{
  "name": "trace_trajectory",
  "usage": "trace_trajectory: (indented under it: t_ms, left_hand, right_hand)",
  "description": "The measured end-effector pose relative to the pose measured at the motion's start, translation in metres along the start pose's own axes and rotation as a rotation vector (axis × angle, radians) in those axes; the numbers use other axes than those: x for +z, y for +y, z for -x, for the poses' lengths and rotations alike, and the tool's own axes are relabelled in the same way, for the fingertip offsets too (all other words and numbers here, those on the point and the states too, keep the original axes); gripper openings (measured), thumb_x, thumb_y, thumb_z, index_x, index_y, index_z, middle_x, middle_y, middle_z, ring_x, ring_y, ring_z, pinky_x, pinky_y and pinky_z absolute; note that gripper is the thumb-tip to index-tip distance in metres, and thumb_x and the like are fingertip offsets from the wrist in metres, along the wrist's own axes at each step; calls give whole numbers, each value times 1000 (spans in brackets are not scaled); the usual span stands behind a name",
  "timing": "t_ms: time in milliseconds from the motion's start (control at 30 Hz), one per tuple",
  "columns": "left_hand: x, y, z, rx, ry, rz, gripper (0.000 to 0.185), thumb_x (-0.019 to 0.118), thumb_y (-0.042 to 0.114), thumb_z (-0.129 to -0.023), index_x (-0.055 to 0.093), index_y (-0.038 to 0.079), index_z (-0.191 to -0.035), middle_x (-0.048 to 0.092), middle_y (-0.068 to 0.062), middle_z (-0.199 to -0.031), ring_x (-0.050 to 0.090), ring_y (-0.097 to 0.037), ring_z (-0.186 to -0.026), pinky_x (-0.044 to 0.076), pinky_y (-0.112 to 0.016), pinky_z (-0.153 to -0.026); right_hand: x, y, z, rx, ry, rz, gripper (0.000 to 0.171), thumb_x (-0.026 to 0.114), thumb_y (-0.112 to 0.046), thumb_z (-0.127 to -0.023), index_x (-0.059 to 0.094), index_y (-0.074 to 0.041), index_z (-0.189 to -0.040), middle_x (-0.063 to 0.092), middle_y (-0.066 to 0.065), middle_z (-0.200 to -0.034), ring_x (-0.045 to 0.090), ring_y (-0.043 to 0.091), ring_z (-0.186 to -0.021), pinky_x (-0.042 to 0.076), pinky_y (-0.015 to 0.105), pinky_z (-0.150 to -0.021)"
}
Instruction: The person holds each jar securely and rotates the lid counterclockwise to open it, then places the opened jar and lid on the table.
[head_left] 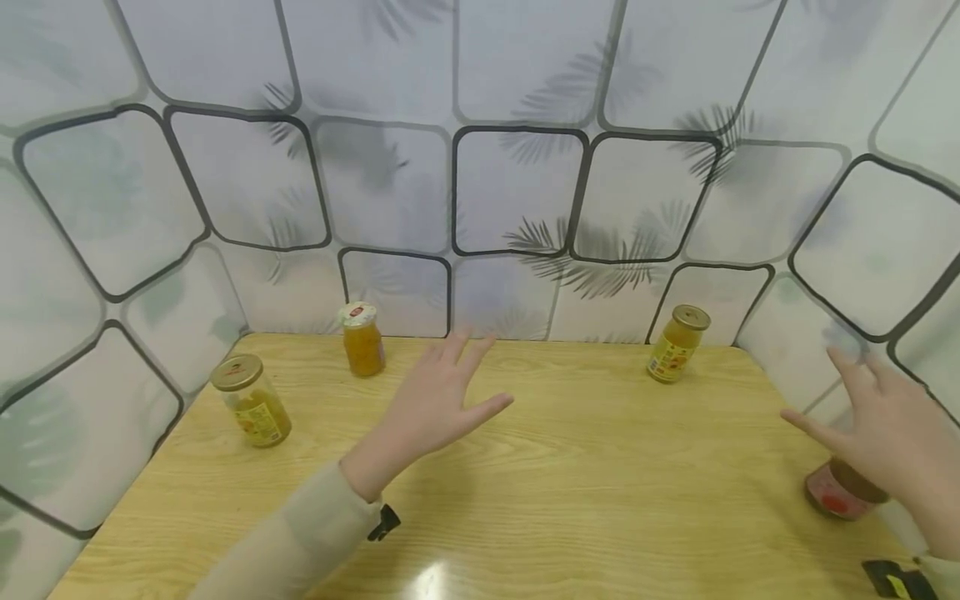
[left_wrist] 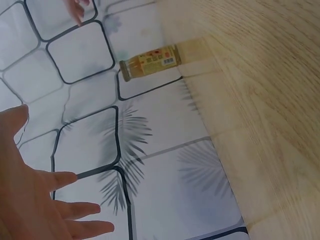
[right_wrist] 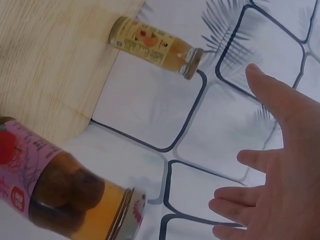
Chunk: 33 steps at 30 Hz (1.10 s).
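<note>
In the head view my left hand [head_left: 435, 396] hovers over the middle of the table with its fingers spread, holding nothing. The nearest thing to it is a jar of orange preserve [head_left: 364, 346] with a pale patterned lid. Farther left stands a gold-lidded jar [head_left: 258, 408] with a yellow label, part full. My right hand [head_left: 881, 417] hovers at the right, fingers straight and apart. It partly hides a jar with a pink label [head_left: 836, 492], whose dark round fruit [right_wrist: 70, 185] shows in the right wrist view. Another gold-lidded jar with a yellow label [head_left: 677, 346] stands at the back right.
The wood-grain table [head_left: 555, 467] meets a wall covering [head_left: 517, 192] with dark outlined blocks and leaf prints at the back, left and right. Light glares off the table's near part. A black strap [head_left: 384, 523] shows at the left cuff.
</note>
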<state>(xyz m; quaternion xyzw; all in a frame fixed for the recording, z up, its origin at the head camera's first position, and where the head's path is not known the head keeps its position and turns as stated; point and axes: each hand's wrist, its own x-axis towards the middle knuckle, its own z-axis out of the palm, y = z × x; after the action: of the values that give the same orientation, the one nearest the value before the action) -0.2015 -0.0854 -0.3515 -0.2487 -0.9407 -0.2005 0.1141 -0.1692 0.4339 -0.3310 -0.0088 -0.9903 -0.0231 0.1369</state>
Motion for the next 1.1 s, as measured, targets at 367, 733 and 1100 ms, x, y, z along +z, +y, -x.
trace_trajectory:
  t_ms: [367,733,1100]
  left_hand:
    - [14,18,-12,12,0,79,84,60,63,-101,38,12,-164,43,-21,-166,47,-42,-150,41,-60,-123]
    - [31,37,-23,49,-65,76,84,57,66,-101,39,13,-164,43,-20,-166,45,-39,-153,39,-55,-126]
    - [44,46,-26,70,-103,78,80,56,64,-102,41,14,-162,47,-20,-164,48,-38,-150,41,-53,-125]
  right_hand:
    - [6,21,19,120,99,-137,114,58,-72,-98,17,14,-161,25,53,-153,30,72,-133,25,84,-113]
    - [19,34,28,212,63,-217,120,64,-67,-97,5,14,-162,16,52,-158,24,72,-140,22,83,-116]
    - [37,36,30,271,-10,-252,121,55,-69,-100,-5,17,-160,14,58,-153,27,76,-132,27,87,-108]
